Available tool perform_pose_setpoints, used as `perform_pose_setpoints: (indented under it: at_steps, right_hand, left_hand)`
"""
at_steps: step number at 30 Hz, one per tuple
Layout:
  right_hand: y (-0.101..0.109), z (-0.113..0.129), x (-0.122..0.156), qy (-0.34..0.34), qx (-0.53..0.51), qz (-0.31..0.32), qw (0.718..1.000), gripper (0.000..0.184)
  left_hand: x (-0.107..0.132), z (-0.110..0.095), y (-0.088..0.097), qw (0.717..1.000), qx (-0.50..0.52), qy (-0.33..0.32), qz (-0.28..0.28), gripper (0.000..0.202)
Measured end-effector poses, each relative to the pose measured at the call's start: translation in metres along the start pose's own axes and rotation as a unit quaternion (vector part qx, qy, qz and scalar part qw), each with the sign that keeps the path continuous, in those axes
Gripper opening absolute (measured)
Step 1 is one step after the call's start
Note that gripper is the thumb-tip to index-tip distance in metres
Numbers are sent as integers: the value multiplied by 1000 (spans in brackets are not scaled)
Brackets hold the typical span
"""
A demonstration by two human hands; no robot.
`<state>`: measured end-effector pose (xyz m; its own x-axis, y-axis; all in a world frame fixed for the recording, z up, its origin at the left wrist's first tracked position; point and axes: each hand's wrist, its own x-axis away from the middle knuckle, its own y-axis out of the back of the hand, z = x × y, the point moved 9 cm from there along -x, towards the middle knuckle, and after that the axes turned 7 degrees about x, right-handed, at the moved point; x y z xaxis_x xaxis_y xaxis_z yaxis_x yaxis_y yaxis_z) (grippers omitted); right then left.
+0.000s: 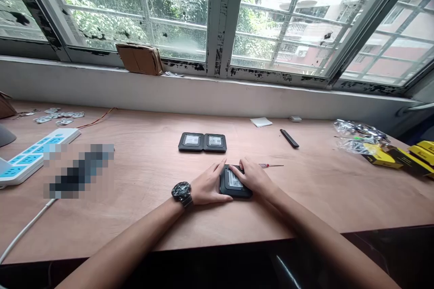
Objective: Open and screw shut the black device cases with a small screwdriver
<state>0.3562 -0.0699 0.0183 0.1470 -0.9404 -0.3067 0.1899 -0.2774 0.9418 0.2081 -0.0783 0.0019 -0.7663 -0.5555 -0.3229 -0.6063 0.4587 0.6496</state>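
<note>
A black square drive case [236,184] with a white label in it lies flat on the table close to me. My left hand [209,185], with a black watch on its wrist, grips the left side, its thumb along the near edge. On the other side my right hand [252,176] holds the right edge, and its thumb presses on the top face near the label. Just past the right hand lies a thin screwdriver [271,165], partly hidden by it. Farther back, two similar black cases, a left one [191,142] and a right one [214,142], sit side by side.
A black strip [289,138], a white paper [261,122] and a small white block [295,118] lie behind on the right. Yellow-black boxes [383,157] and plastic bags [361,132] fill the right end. At left is a white power strip [50,137]; a blurred patch covers something beside it.
</note>
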Motion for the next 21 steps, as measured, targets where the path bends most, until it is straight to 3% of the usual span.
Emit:
perform_pose_setpoints:
  at_steps: [8, 17, 21]
  right_hand:
    - [16, -16, 17, -35, -61, 3, 998, 29]
    - [19, 16, 22, 37, 101, 6, 994, 28]
    - [19, 14, 14, 24, 86, 15, 996, 28]
  left_hand:
    - [0, -1, 3, 1000, 16, 7, -7, 126]
    - [0, 2, 1, 1000, -6, 18, 3, 122]
    - [0, 2, 2, 1000, -13, 16, -1, 119]
